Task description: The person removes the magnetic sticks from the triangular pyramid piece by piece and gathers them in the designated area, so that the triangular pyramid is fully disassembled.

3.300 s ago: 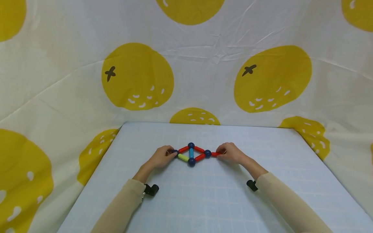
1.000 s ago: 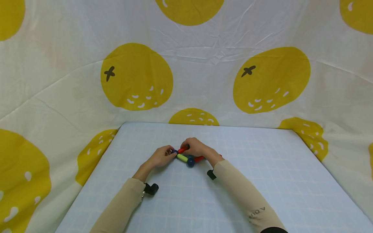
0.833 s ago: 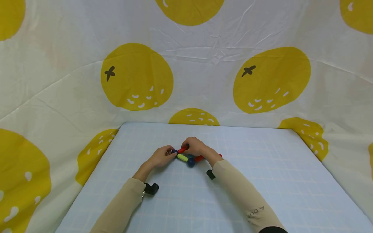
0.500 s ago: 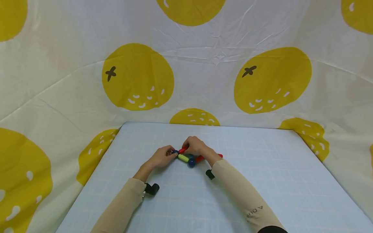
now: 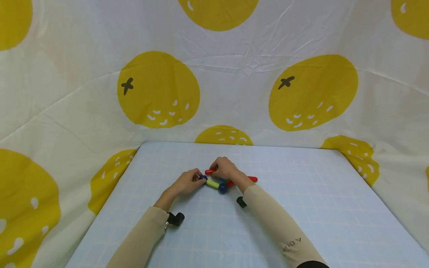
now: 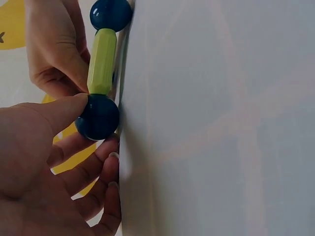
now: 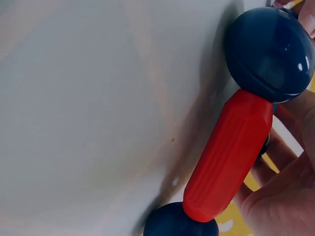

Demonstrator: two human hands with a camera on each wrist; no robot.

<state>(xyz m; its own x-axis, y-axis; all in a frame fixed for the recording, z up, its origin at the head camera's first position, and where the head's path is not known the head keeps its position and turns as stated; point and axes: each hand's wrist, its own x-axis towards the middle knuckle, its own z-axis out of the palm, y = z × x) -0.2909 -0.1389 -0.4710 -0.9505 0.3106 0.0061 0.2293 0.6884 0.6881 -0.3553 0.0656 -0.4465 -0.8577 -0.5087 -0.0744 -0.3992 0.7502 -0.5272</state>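
Note:
My left hand point(image 5: 184, 183) pinches a navy ball point(image 6: 97, 118) between thumb and finger. A yellow-green magnetic rod point(image 6: 102, 61) joins that ball to the front navy ball point(image 5: 222, 188). My right hand point(image 5: 225, 167) reaches across the back of the figure and holds a red magnetic rod point(image 5: 210, 172), whose left end stands apart from the left ball. The exact grip is partly hidden. In the right wrist view, another red rod point(image 7: 229, 155) links the front ball point(image 7: 268, 54) to a further navy ball point(image 7: 179, 221). A blue rod point(image 5: 222, 180) is mostly covered by my right hand.
Another red rod point(image 5: 253, 179) pokes out to the right behind my right wrist. The pieces are on a table with a pale blue checked cloth point(image 5: 207, 230). A white curtain with yellow fruit prints point(image 5: 234, 93) hangs behind it.
My right hand has left the outer red rod on the right and crossed to the back left. The red rod there has come off the left ball, which moved slightly toward me with my left hand.

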